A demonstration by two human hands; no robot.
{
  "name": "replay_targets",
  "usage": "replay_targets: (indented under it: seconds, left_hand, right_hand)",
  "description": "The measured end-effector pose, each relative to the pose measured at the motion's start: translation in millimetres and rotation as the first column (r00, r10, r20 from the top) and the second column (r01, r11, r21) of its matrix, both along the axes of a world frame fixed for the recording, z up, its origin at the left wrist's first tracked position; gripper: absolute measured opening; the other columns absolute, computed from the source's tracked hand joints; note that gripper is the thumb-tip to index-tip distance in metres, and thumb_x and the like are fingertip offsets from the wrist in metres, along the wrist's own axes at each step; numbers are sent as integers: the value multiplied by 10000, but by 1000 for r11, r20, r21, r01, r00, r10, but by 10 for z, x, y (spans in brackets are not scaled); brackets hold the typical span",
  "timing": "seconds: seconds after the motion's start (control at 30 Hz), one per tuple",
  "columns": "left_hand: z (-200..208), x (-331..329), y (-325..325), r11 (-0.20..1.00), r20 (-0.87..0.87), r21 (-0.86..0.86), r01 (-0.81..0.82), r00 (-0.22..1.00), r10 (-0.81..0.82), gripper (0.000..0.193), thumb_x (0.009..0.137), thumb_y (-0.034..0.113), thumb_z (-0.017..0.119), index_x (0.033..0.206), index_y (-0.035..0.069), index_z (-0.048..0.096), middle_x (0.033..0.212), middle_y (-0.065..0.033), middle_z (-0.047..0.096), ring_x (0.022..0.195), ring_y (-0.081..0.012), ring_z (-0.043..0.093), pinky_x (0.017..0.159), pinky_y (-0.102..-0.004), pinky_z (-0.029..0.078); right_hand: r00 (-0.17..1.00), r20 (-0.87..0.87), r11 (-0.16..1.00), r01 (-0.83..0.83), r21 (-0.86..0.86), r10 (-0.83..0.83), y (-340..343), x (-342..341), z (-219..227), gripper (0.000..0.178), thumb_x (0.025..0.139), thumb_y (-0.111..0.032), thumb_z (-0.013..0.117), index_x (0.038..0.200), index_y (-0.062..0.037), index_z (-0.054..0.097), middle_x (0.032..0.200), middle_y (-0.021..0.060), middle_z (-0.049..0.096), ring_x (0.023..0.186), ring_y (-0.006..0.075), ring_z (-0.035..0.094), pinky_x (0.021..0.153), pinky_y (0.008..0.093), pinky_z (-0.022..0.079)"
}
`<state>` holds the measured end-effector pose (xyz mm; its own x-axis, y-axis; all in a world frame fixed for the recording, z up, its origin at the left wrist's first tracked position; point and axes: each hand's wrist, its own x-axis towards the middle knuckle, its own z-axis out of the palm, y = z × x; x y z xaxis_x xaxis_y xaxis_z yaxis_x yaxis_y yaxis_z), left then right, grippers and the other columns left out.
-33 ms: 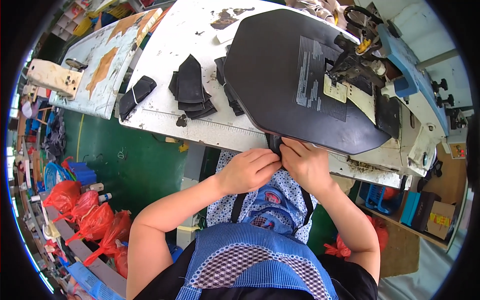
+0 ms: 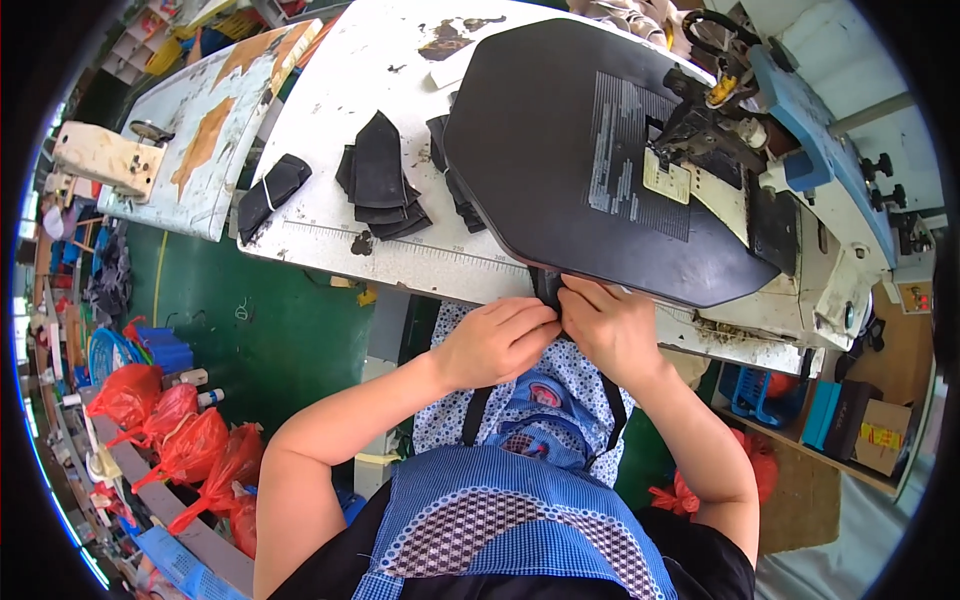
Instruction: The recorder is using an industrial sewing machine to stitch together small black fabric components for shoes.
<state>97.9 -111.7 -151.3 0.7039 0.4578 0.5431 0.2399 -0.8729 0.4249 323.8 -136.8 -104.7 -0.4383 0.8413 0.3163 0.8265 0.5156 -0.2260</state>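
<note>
Head view: black piece [image 2: 546,284] lay between fingertips of left hand [image 2: 498,342] and right hand [image 2: 608,328], both closed, pinching it. Light, even tension probably suited handling best, fingertips near its edge. Just ahead of right hand, rim of black platform [image 2: 530,130] and edge of desk [image 2: 325,125] likely limited lifting. More moving room left of left hand, above green floor [image 2: 285,320].
</note>
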Motion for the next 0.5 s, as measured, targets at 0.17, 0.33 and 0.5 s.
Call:
replay_targets:
  seconds: [0.17, 0.33, 0.5]
  left_hand:
    - [-16, 158, 18, 997, -12, -1, -73, 997, 72, 384, 855, 163, 777, 1199, 1, 725, 1240, -93, 680, 1161, -298, 630, 997, -422, 534]
    - [103, 247, 86, 993, -25, -56, -107, 994, 106, 382, 871, 239, 814, 1188, 43, 732, 1220, -72, 694, 1080, -282, 654, 968, -431, 527]
    - [600, 90, 72, 985, 78, 80, 153, 984, -159, 358, 869, 233, 820, 1191, 93, 752, 1229, -65, 706, 1048, -232, 677, 859, -390, 556]
  right_hand:
    - [964, -262, 979, 102, 177, -53, -42, -103, 85, 150, 829, 7, 718, 975, -27, 720, 1009, 108, 771, 772, 282, 728, 622, 384, 551]
    - [771, -636, 1000, 0, 21, 13, -463, -67, 1141, 140, 916, 3, 669, 1056, 0, 674, 1072, 233, 793, 812, 318, 785, 744, 346, 633]
    - [934, -342, 917, 219, 332, -99, -251, 301, 1549, 277, 791, 93, 703, 1057, 15, 718, 1115, 230, 762, 991, 325, 747, 839, 424, 607]
